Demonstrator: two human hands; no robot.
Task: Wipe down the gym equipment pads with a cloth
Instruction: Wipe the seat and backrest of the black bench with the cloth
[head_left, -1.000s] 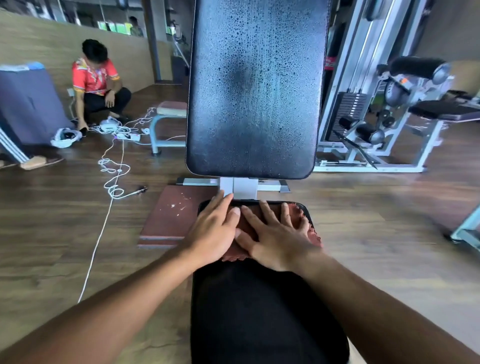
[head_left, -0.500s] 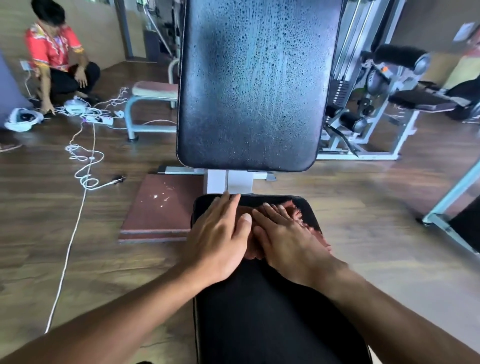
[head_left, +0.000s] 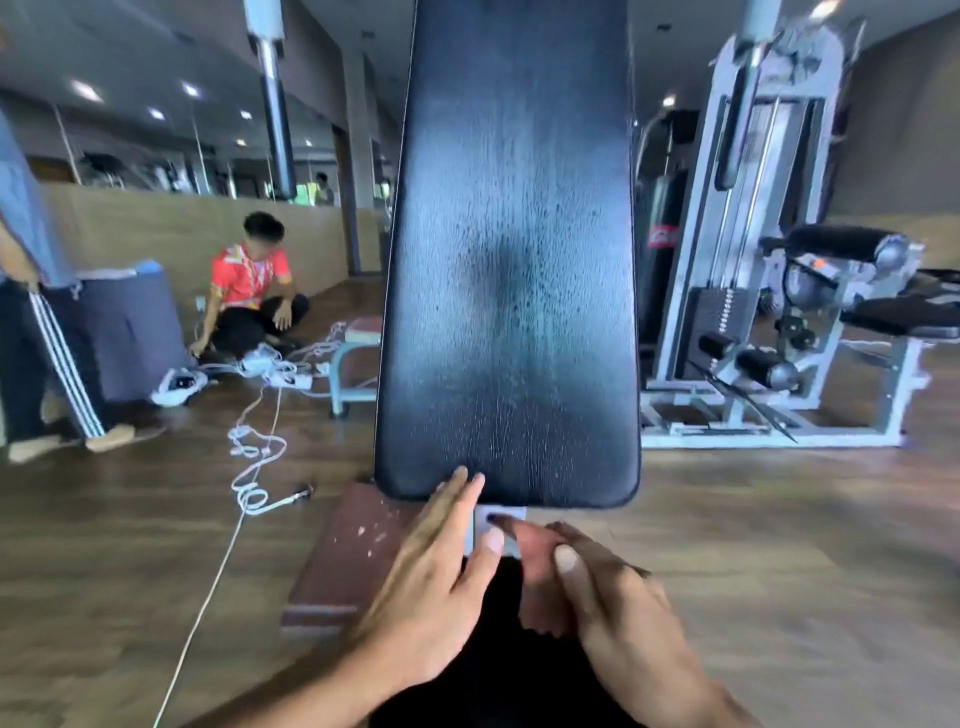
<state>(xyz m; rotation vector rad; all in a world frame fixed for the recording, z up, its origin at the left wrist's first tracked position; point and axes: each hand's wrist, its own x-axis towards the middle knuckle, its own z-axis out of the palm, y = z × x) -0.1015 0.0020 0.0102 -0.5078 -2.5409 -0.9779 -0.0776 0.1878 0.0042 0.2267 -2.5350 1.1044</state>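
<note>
The tall black back pad (head_left: 509, 286) stands upright in front of me, speckled with droplets. Below it, the black seat pad (head_left: 498, 680) is mostly covered by my arms. My left hand (head_left: 431, 587) is open with fingers spread, its fingertips at the back pad's lower edge. My right hand (head_left: 618, 608) is curled around the reddish cloth (head_left: 537, 587), which is bunched just above the front of the seat pad. The image is motion-blurred.
A maroon floor mat (head_left: 348, 556) lies left of the seat. White cables (head_left: 254, 457) trail across the wooden floor toward a seated person in a red shirt (head_left: 249, 291). Another person (head_left: 31, 322) stands far left. A small bench (head_left: 358, 358) and a weight machine (head_left: 769, 312) flank the pad.
My view has tilted up. Both hands have come off the flat cloth on the seat; the left has reached forward to the back pad's edge, and the right has gathered the cloth.
</note>
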